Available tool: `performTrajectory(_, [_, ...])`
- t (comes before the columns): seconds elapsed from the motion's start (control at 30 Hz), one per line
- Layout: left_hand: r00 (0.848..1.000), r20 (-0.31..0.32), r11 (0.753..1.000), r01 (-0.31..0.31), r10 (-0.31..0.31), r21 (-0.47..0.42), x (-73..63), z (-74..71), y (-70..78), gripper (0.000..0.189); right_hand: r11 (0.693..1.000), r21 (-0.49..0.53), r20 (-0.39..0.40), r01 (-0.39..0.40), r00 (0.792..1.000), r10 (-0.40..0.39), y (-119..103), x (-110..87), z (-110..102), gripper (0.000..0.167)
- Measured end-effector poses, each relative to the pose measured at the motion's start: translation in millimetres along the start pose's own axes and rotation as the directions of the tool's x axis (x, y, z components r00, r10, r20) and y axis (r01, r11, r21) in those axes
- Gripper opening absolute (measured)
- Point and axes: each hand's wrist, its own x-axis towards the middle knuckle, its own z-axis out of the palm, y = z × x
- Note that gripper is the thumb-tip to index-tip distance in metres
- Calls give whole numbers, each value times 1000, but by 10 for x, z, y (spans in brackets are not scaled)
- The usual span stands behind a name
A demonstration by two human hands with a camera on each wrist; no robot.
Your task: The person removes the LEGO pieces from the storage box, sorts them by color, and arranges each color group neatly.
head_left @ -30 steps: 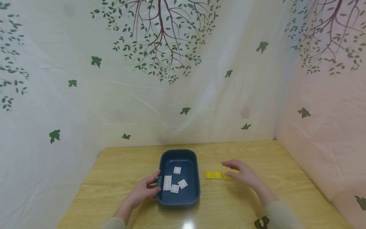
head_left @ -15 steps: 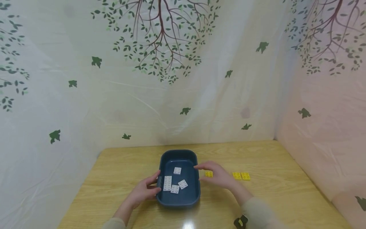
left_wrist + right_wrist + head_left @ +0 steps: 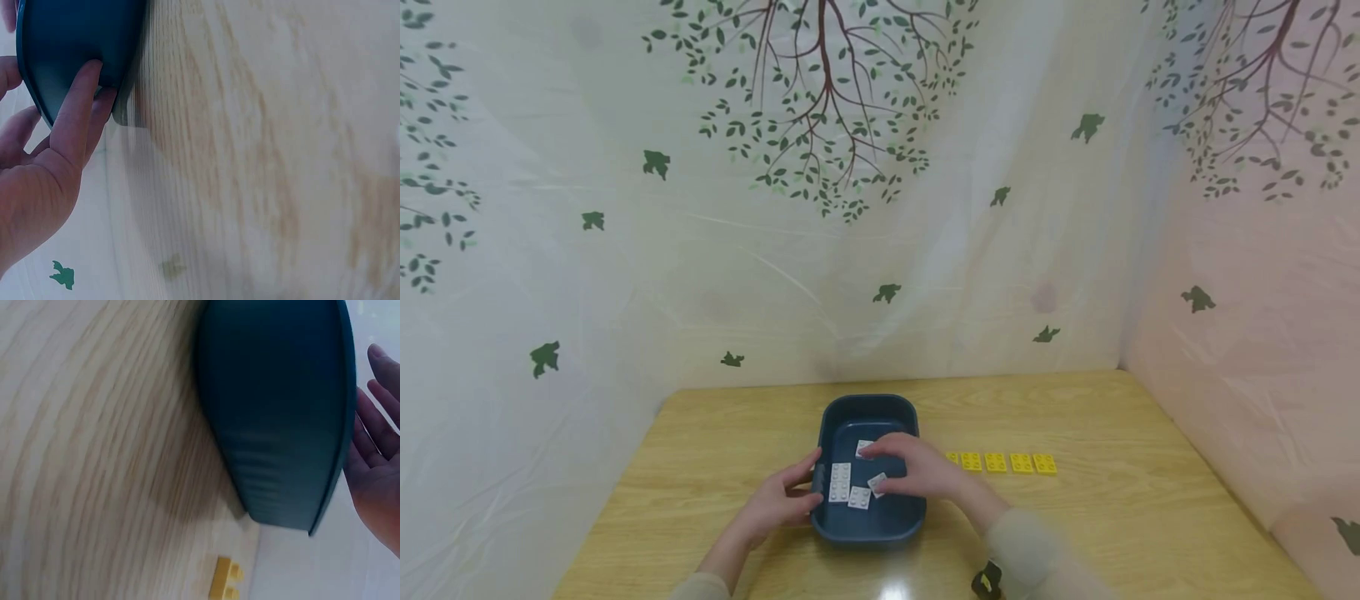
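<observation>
A dark blue tray stands on the table, with several white toy bricks lying inside, one longer than the others. My left hand touches the tray's left side; in the left wrist view, extended fingers rest against the outer wall. Over the right half of the tray hovers my right hand, thumb and fingers spread apart. Its fingertips are close to the back brick and the tilted brick, partly covering both. Nothing shows in its grasp. In the right wrist view, the hand is above the rim.
Several yellow toy bricks form a row right of the tray on the wooden table; the right hand partly hides the leftmost. Behind the table hangs a pale sheet printed with branches and birds.
My right hand has swept left from above the yellow row, across the tray's right rim, to the white bricks. The left hand and the tray stay in place.
</observation>
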Motion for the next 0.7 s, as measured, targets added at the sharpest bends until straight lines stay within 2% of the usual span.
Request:
performTrajectory(0.37, [1000, 22, 1000, 14, -14, -2, 2, -32, 16, 71, 995, -46, 106, -85, 990, 90, -19, 235, 241, 54])
performTrajectory(0.5, [999, 30, 1000, 10, -10, -9, 14, -45, 3, 71, 996, -64, 155, -60, 986, 69, 42, 305, 291, 55])
performTrajectory(0.7, [999, 42, 1000, 3, -2, -22, 23, -53, -1, 71, 996, -86, 226, 28, 974, -8, 127, 391, 302, 52])
